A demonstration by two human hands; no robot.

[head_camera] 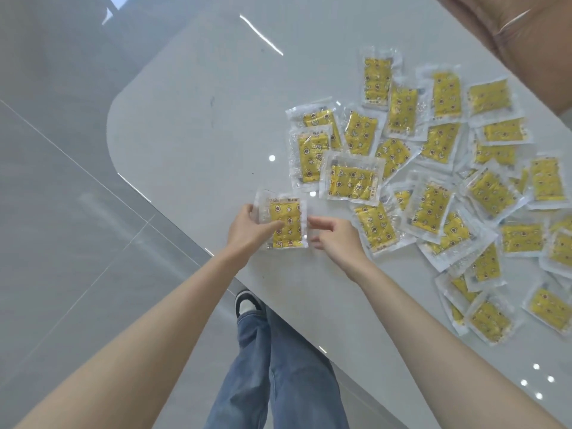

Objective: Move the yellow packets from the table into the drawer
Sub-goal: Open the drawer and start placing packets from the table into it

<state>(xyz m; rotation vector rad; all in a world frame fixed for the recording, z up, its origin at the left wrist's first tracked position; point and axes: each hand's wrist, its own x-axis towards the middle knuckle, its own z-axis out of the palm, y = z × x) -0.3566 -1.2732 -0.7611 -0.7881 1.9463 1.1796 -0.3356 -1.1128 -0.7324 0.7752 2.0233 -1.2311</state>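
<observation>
The grey tiled floor [62,212] is filling the left of the frame, glossy and catching ceiling lights. The pale, shiny table [216,88] with its rounded corner is running diagonally across the middle, its far end cut off at the top and right edges. In the upper right corner a blurred skin-toned shape [526,41] is poking in; too cropped to make out.

The yellow packets [353,182] are lying scattered over the right half of the table, overlapping. I am counting upward of twenty-five, but the overlaps and the right edge are hiding some.

Two bare forearms are reaching up from the bottom, over one leg in blue jeans [272,366] and one dark-and-white shoe [246,301].

One held packet [286,222] is sitting at the table's near edge, centre frame, apart from the pile. The left hand [247,230] is gripping its left side, thumb across the front. The right hand [335,239], fingers loosely curled and motion-blurred, is hovering just beside its right edge; whether it is touching, I cannot tell.
</observation>
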